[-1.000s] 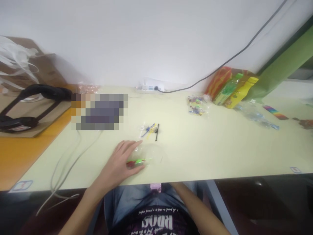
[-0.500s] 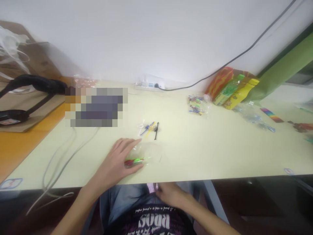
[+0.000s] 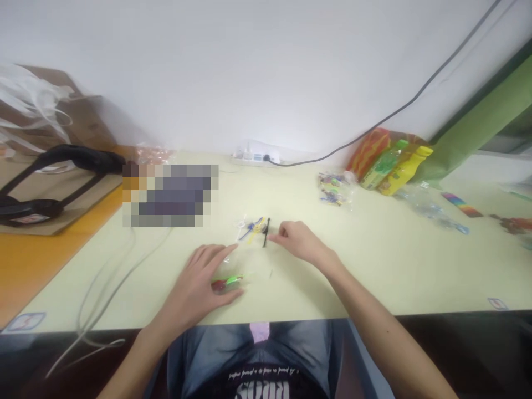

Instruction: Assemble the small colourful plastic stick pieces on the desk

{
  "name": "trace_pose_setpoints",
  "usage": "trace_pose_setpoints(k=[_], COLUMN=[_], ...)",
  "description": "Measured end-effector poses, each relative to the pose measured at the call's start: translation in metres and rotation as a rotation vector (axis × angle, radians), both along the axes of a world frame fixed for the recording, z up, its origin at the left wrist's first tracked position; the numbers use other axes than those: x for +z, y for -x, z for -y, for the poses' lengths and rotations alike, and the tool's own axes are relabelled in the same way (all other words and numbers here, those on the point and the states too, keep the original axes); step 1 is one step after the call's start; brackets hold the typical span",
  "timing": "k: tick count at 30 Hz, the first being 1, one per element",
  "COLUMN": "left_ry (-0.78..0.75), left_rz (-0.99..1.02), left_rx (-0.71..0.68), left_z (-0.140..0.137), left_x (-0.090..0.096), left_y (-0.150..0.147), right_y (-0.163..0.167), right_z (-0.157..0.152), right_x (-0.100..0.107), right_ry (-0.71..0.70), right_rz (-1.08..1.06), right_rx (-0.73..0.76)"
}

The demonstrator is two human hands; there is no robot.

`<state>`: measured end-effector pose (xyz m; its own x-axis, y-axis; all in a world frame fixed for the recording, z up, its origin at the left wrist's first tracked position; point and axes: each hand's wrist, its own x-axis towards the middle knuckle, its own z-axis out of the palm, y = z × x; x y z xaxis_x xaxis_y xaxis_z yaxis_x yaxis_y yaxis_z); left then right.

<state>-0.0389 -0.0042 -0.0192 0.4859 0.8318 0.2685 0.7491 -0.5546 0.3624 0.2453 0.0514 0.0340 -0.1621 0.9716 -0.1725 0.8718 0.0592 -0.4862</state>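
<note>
The thin piece is black, the bagged bundle red and green, the flat strip rainbow-striped.

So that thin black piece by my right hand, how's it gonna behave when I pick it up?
The black piece is slim and small, so it's probably light. It looks nearly straight, so it may be fairly stiff. Its wider middle might keep it from rolling smoothly.
</note>
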Motion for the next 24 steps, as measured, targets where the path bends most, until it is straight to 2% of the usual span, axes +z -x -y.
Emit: trace_pose_setpoints(k=[3, 9, 14, 18, 21, 24], left_ry=[-0.007, -0.009, 0.025, 0.049, 0.053, 0.059], left_rz=[-0.006, -0.002, 0.022, 0.036, 0.049, 0.051], left_rx=[0.002, -0.026, -0.026, -0.012, -0.003, -0.006], left_z=[-0.001, -0.005, -0.006, -0.005, -0.004, -0.002], left_x=[-0.001, -0.002, 0.000, 0.000, 0.000, 0.001], left_y=[0.000, 0.000, 0.000, 0.000, -0.001, -0.002], right_y=[0.008, 0.018, 0.005, -0.023, -0.041, -0.053], right_z=[-0.009, -0.022, -0.026, -0.014, 0.000, 0.012], right_x=[-0.012, -0.012, -0.023, -0.036, -0.048, -0.059], right_ry=[0.034, 0.061, 0.054, -0.096, -0.210, -0.260], right_rz=[0.060, 0.131, 0.108, 0.139, 0.177, 0.184], right_rx=[0.002, -0.009, -0.089, -0.184, -0.175, -0.128])
